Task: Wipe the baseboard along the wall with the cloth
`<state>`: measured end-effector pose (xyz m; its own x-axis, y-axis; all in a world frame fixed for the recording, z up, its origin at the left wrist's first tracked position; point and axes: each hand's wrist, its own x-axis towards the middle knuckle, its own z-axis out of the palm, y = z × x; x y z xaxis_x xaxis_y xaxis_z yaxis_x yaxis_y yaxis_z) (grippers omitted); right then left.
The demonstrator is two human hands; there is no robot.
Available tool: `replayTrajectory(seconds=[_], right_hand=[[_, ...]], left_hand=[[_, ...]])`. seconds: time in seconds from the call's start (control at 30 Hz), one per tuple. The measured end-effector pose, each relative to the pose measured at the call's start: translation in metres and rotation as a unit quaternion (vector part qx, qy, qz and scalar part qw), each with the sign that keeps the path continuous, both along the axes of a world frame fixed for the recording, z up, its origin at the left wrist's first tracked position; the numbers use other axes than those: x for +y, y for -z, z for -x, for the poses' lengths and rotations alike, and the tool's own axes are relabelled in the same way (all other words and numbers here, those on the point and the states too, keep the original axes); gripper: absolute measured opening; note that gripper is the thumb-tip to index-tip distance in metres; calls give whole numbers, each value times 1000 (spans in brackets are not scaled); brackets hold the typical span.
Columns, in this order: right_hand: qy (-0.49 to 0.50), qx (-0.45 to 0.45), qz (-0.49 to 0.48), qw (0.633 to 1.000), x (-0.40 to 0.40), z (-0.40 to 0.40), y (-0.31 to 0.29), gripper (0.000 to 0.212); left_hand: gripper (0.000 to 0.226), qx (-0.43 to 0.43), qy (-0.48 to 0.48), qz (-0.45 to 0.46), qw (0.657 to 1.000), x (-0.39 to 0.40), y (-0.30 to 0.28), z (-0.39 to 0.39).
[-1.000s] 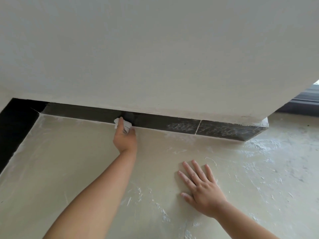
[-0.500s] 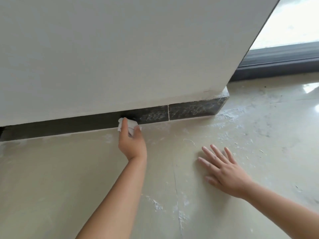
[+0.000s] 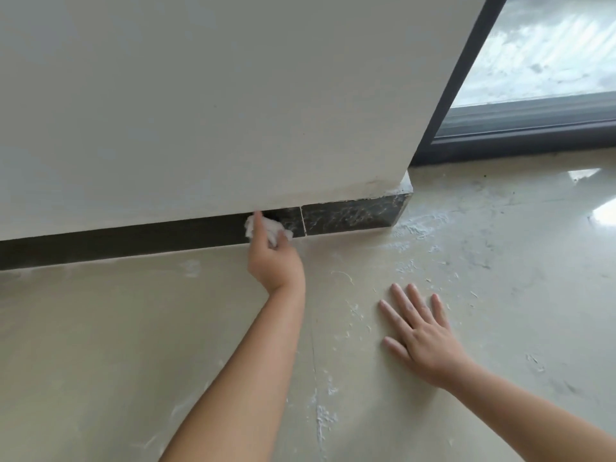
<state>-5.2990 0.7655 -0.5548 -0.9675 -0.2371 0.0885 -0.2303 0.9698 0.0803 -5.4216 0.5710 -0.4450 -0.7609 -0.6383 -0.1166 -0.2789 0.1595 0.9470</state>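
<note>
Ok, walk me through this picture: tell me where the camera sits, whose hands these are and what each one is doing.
There is no machine here. The camera is worn on a person's head and looks forward and down, so both bare arms reach in from the bottom edge. The left hand grips a crumpled white cloth and presses it against the dark baseboard at the foot of the pale wall, just left of a joint between two baseboard pieces. The right hand holds nothing; it lies flat with its fingers spread on the floor, apparently for support. White dust streaks the floor, thickest near the wall's corner. A dark window frame shows at upper right.
</note>
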Motion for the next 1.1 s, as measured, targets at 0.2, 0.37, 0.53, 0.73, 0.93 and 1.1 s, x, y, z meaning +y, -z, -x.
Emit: replayTrajectory(seconds=[0.2,0.37,0.53,0.73,0.93,1.1], right_hand=[[-12,11,-5,1000,1,0,2,59],[-45,29,10,999,8,2,6,58],[-49,30,26,998,6,3,4,58],[-56,7,42,998,12,4,-3,53],[-55,-12,50,997,37,-1,-8,50],[-87,-7,38,995,55,-5,-5,52]], left_hand=[[45,12,182,86,979,20,2,-24],[44,41,2,129,991,-24,4,-15],[44,52,-40,124,990,-22,15,10],[40,78,-19,119,990,39,25,2],[39,127,19,138,982,69,34,2],[35,143,138,189,962,84,34,0]])
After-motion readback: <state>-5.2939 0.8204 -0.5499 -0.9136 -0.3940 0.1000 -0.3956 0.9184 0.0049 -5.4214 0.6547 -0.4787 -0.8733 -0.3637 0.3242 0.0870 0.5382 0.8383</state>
